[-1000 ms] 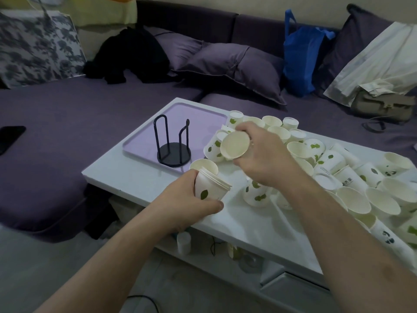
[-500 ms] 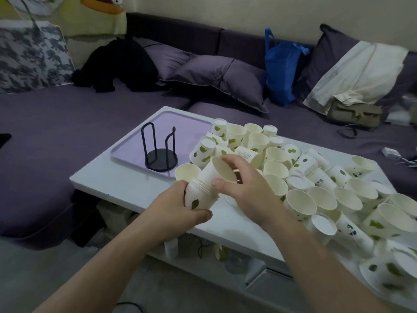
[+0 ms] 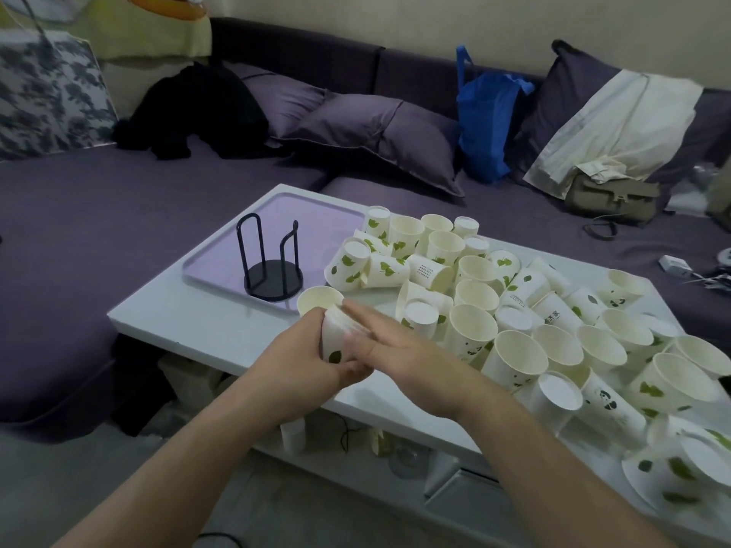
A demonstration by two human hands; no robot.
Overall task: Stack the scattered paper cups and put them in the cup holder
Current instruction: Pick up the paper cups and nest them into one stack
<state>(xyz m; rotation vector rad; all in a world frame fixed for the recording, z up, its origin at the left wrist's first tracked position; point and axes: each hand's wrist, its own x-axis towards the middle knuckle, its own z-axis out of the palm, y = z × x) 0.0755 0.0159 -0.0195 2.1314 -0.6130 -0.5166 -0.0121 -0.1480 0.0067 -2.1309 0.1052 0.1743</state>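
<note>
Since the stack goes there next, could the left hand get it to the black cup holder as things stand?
Probably yes: the cup holder stands empty just beyond the left hand, with only one upright cup beside the path.

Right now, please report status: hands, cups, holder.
Left hand grips cup stack. Right hand flat on stack's mouth. Cup holder empty, on purple tray. Loose cups crowd table.

Right hand (image 3: 399,350) no longer lifts single cup from pile; cup now seated in stack (image 3: 336,336) gripped by left hand (image 3: 304,359). Right fingers, curled half second ago, now straight, palm pressing flat on stack top. Stack lower, nearer table (image 3: 205,322) front edge. View shifted left, holder (image 3: 273,267) nearer centre
</note>
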